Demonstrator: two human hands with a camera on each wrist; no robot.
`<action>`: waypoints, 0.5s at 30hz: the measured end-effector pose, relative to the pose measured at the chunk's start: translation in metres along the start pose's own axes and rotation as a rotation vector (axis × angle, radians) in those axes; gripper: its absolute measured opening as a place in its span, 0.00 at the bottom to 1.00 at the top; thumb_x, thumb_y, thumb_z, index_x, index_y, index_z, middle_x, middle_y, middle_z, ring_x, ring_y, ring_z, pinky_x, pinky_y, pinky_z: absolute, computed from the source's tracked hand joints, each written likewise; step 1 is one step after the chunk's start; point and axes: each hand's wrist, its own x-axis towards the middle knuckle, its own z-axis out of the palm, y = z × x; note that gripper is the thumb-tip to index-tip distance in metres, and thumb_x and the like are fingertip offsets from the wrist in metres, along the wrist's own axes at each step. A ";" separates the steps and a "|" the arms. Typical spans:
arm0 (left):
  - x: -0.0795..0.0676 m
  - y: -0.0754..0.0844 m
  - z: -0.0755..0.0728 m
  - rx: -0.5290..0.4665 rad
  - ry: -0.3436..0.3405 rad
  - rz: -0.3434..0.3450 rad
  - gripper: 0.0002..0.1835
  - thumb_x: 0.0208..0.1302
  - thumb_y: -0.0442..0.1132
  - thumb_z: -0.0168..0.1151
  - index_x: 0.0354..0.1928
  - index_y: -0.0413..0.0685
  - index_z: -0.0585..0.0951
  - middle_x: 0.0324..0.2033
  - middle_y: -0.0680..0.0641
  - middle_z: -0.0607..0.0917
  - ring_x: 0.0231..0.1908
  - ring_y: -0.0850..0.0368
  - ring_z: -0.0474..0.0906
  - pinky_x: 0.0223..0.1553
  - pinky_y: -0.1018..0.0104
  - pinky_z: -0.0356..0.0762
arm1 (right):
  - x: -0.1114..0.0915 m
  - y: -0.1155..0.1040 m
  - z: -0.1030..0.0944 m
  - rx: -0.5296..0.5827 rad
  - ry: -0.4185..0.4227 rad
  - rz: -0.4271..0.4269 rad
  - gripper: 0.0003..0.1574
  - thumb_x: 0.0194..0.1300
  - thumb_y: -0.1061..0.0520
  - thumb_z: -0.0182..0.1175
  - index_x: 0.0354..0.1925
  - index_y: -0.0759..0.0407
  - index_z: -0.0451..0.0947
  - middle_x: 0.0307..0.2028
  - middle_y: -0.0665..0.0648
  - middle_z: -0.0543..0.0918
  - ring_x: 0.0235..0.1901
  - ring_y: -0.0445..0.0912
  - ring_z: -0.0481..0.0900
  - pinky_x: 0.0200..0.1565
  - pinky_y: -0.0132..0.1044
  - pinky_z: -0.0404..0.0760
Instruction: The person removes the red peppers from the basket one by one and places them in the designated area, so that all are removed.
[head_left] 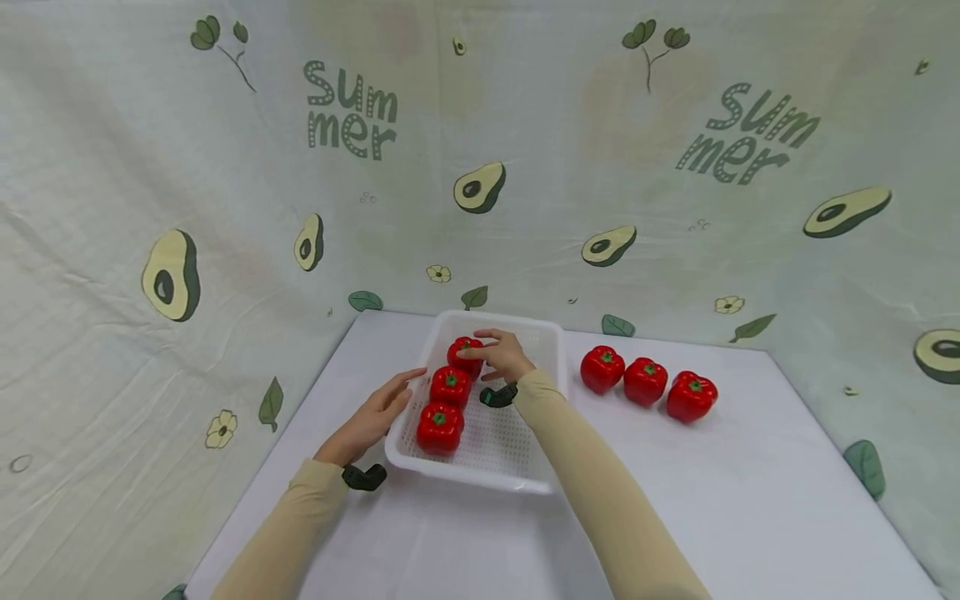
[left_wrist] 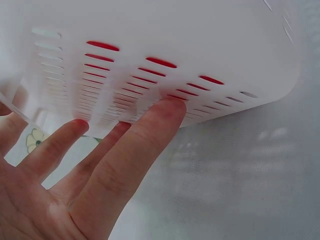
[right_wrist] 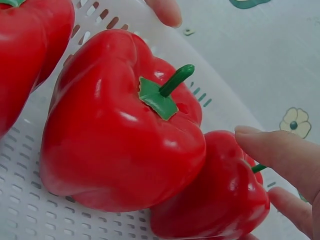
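Observation:
A white perforated plastic basket (head_left: pixel 480 479) holds three red bell peppers in a row along its left side: a near pepper (head_left: pixel 439 429), a middle pepper (head_left: pixel 450 387) and a far pepper (head_left: pixel 465 357). My right hand (head_left: pixel 504 354) is at the far pepper, its fingers spread and fairly straight. One fingertip lies over the pepper's top, and another finger (right_wrist: pixel 287 202) is against its side. Outside the basket, my left hand (head_left: pixel 372 421) rests extended fingertips on the left wall; red shows through the slots there in the left wrist view.
Three more red bell peppers, a left one (head_left: pixel 602 369), a middle one (head_left: pixel 645 382) and a right one (head_left: pixel 692 397), stand on the white table (head_left: pixel 675 508) right of the basket. A printed cloth (head_left: pixel 540 125) hangs behind and around the table.

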 end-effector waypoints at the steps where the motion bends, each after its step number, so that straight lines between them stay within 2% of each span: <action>1: 0.000 0.000 0.000 0.000 0.002 -0.002 0.30 0.89 0.50 0.52 0.86 0.65 0.63 0.85 0.40 0.57 0.82 0.27 0.52 0.66 0.29 0.75 | 0.000 0.000 0.001 -0.002 0.000 -0.001 0.42 0.72 0.55 0.74 0.77 0.63 0.72 0.73 0.71 0.73 0.70 0.73 0.71 0.64 0.70 0.79; 10: 0.001 -0.001 0.001 0.014 0.016 -0.006 0.30 0.88 0.51 0.52 0.86 0.65 0.63 0.85 0.40 0.58 0.82 0.27 0.53 0.66 0.29 0.76 | 0.002 0.002 0.003 -0.020 0.007 -0.009 0.41 0.70 0.56 0.75 0.75 0.64 0.73 0.71 0.73 0.75 0.68 0.69 0.77 0.63 0.70 0.80; 15: 0.000 -0.003 0.001 0.010 0.016 -0.001 0.30 0.88 0.51 0.52 0.86 0.64 0.63 0.84 0.40 0.61 0.79 0.27 0.61 0.63 0.32 0.80 | 0.002 0.003 0.007 -0.039 0.024 -0.016 0.40 0.70 0.57 0.75 0.74 0.65 0.73 0.69 0.72 0.77 0.65 0.67 0.79 0.62 0.67 0.82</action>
